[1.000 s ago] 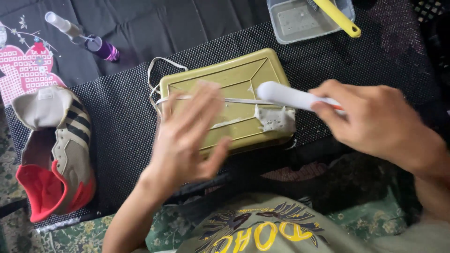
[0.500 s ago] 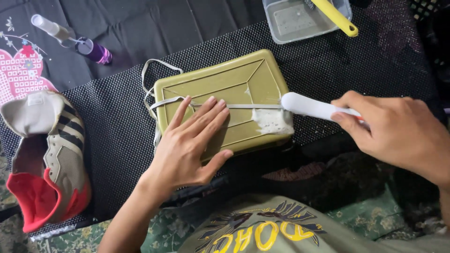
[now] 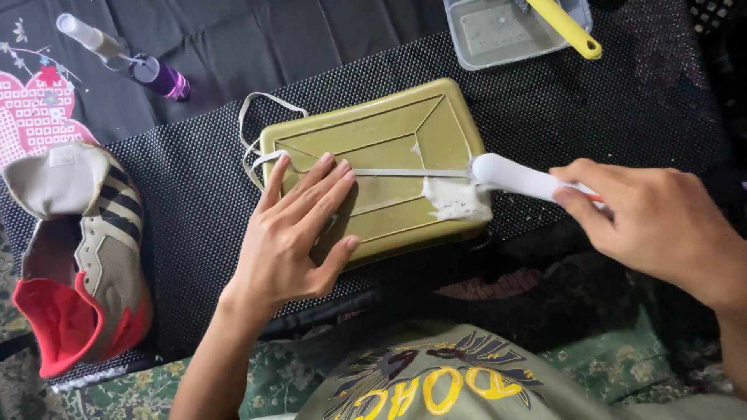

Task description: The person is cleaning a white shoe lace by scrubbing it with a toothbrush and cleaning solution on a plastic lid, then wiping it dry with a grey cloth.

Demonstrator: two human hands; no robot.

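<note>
An olive green rectangular tray [image 3: 389, 132] lies upside down on a black mesh mat. A white shoelace [image 3: 405, 173] is stretched across its top. My left hand [image 3: 292, 233] lies flat on the tray's left half, fingers pressing the lace down. My right hand [image 3: 661, 225] grips a white-handled brush [image 3: 517, 177] whose head rests on the lace at the tray's right end, with white foam [image 3: 455, 201] under it.
A beige, black-striped shoe with red lining [image 3: 78, 257] lies at the left. A purple-capped spray bottle [image 3: 124, 58] lies at the back left. A clear plastic tub of cloudy water [image 3: 475, 31] with a yellow-handled tool [image 3: 564, 27] stands at the back right.
My left hand has come down flat onto the lace and tray. The brush has slid right along the lace to the tray's right end, leaving foam there.
</note>
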